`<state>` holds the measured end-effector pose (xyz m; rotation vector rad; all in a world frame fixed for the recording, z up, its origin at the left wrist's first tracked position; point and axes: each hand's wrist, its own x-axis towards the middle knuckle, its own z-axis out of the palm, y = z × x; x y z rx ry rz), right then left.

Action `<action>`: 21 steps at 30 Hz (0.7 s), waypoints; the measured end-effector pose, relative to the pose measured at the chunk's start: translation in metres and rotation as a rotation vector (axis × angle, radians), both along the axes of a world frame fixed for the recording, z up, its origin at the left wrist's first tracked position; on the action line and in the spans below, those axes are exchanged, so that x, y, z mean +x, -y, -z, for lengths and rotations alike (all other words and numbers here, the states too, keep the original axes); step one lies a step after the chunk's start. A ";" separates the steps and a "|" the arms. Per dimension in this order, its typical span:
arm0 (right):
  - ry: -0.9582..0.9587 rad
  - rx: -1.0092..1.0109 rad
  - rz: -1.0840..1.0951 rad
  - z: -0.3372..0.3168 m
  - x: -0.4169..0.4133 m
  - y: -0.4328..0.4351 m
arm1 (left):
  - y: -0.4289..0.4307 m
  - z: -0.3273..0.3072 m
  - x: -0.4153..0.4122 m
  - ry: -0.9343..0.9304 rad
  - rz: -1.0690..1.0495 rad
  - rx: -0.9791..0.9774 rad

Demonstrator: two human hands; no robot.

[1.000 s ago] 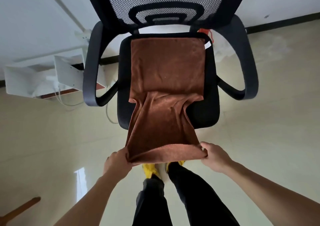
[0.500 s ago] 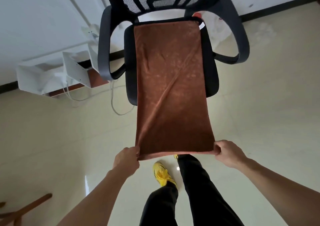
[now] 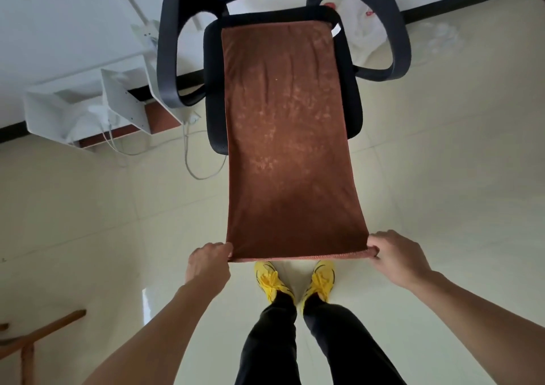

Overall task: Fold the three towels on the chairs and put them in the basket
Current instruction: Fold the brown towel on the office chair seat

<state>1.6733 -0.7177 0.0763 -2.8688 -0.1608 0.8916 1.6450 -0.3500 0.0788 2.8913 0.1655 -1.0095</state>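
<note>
1. One black office chair (image 3: 213,95) is taken as the landmark. The middle of its seat is covered by the far half of the towel.
2. The brown towel (image 3: 286,148) is spread flat and drawn taut from the back edge of the chair seat, over its front edge, out to the hands in front of the chair. The near half is held clear of the floor. No fold is made yet, so the first fold is judged to be the step in hand. The other two towels and the basket are not seen.
3. A white shelf unit (image 3: 88,104) is seen to the left of the chair. Loose cables (image 3: 188,160) are trailed between it and the chair.
4. The left hand (image 3: 208,263) is curled round the near left corner of the towel, in front of the chair.
5. The right hand (image 3: 392,255) is clenched on the near right corner, and the hem is rolled under its fingers.
6. Three risks are judged:
   - If the near hem is carried towards the chair back unevenly, the corners may be mismatched and the fold skewed.
   - If too hard a pull is given, the far edge may be dragged off the seat, since it is only laid there.
   - If a corner is let slip, the near half may be dropped on the floor beside the yellow shoes (image 3: 271,281).
</note>
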 end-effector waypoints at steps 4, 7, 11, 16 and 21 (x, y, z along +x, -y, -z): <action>-0.082 -0.043 -0.018 0.004 -0.003 0.005 | 0.009 -0.003 -0.006 -0.089 -0.007 0.048; -0.132 -0.004 -0.019 0.002 0.005 0.015 | 0.017 -0.010 -0.003 -0.096 -0.028 0.073; -0.098 0.060 -0.025 -0.007 0.034 0.018 | 0.015 -0.018 0.014 -0.039 -0.077 0.071; 0.011 0.165 0.022 -0.029 0.100 0.021 | 0.004 -0.032 0.067 0.130 -0.165 -0.012; 0.105 0.329 0.159 -0.042 0.181 0.014 | -0.015 -0.045 0.147 0.313 -0.337 -0.184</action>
